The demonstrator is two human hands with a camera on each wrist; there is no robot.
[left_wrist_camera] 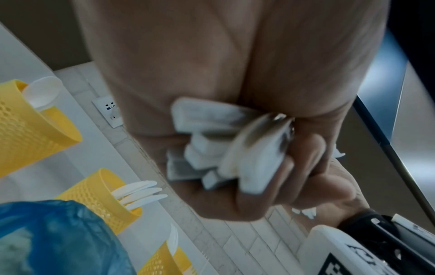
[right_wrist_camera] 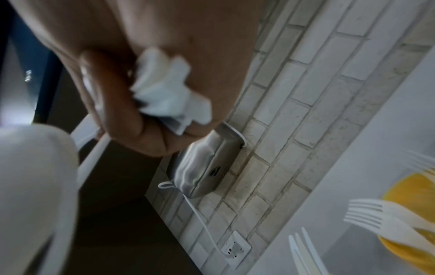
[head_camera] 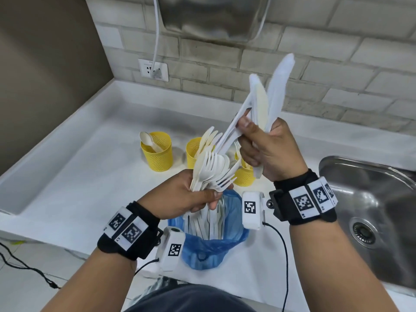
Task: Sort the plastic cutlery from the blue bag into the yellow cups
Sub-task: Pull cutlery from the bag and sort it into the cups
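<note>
My left hand (head_camera: 202,194) grips a thick bundle of white forks and spoons (head_camera: 211,172) just above the open blue bag (head_camera: 216,248), which holds more cutlery. In the left wrist view the handle ends (left_wrist_camera: 212,148) stick out of my fist. To the right and higher, my right hand (head_camera: 249,140) holds several white knives (head_camera: 276,91) with their blades pointing up. Three yellow mesh cups stand behind the bag: the left cup (head_camera: 157,154) has a spoon, the middle cup (left_wrist_camera: 98,197) has knives, the right cup (right_wrist_camera: 412,223) has forks.
A steel sink (head_camera: 371,210) is sunk into the white counter (head_camera: 78,165) at the right. A wall socket (head_camera: 153,69) with a white cable and a steel appliance (head_camera: 213,16) sit on the tiled wall behind the cups.
</note>
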